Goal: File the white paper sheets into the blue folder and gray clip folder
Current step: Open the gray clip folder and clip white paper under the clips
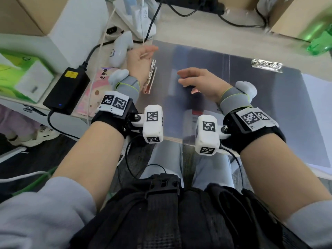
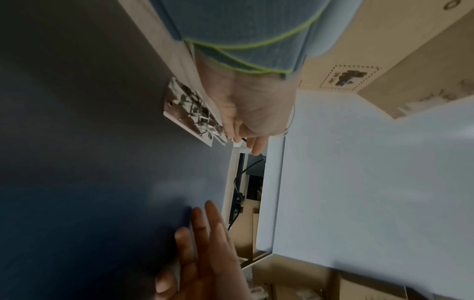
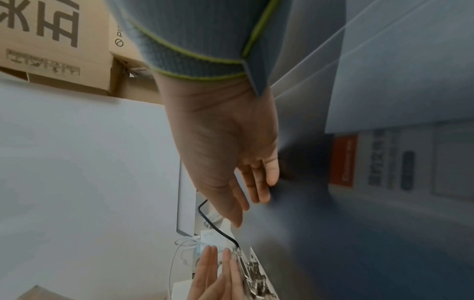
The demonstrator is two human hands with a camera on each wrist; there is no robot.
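The left hand (image 1: 139,57) holds nothing: its fingers are straight and together, palm turned inward, beside the metal clip (image 1: 150,76) at the left edge of the folder (image 1: 269,108). In the left wrist view the heel of this hand sits right against the clip; whether they touch cannot be told. The right hand (image 1: 199,80) is also empty, fingers straight and loosely spread, palm down over the folder's middle; in the right wrist view its fingertips (image 3: 261,194) are at or very near the glossy surface, contact unclear.

The folder lies open and flat on the desk (image 1: 188,26), dark blue-gray, its cover reflecting a red label with unreadable print. A second clip (image 1: 267,65) sits at its far right part. White paper sheets (image 1: 319,112) lie at the folder's right edge, partly under it.

Left of the folder are a black power brick (image 1: 67,90) with a yellow label too small to read, a pink patterned card (image 1: 100,90) and a white controller (image 1: 121,51). Behind the left hand is a white charger (image 3: 209,238) marked "67W". Cardboard boxes (image 3: 51,44) carry large printed characters. A green bottle (image 1: 319,44) stands at the far right. Both wrists wear black straps with white blocks (image 1: 152,123) bearing black-and-white square markers.
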